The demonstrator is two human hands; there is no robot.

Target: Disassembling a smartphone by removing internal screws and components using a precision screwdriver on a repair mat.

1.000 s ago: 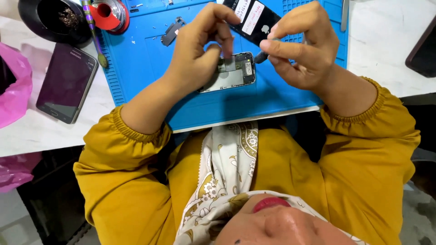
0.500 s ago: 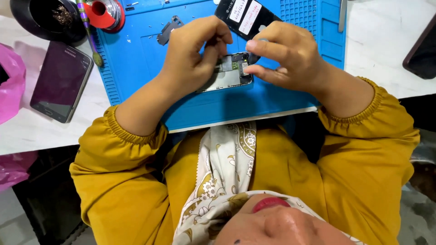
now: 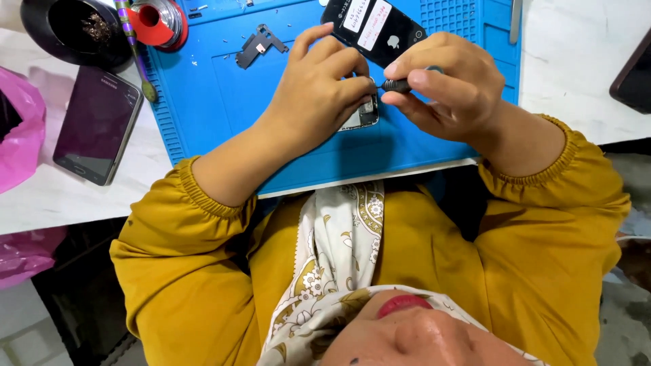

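— Phone chassis point(image 3: 363, 116): where does it sit at this moment?

— Flat on the blue work mat point(image 3: 217, 108), near the mat's front edge, opened up with its inner parts showing. Most of it is hidden beneath the left hand point(image 3: 315, 95), so only one corner shows.

— State of that hand?

— Curled down over the chassis, fingers bent and pressing on it; thumb and forefinger pinch together at the chassis edge. Whether something tiny sits between them, I cannot tell.

— And the other?

— The right hand point(image 3: 444, 91) is closed around a small dark tool point(image 3: 400, 85), thumb and fingers gripping its handle. The tip points toward the left fingertips, just above the chassis (the tip itself is hidden).

— Surroundings?

— A black phone part with white stickers point(image 3: 373, 27) lies on the mat just beyond both hands. A dark metal bracket point(image 3: 258, 44) rests farther along the mat, well apart from the hands. Off the mat, on the white table point(image 3: 68, 196), a dark smartphone point(image 3: 95, 125) lies face up, with a black bowl point(image 3: 74, 30) and a red solder spool point(image 3: 156, 20) beyond it. A pink bag point(image 3: 20, 129) sits at the table's edge.
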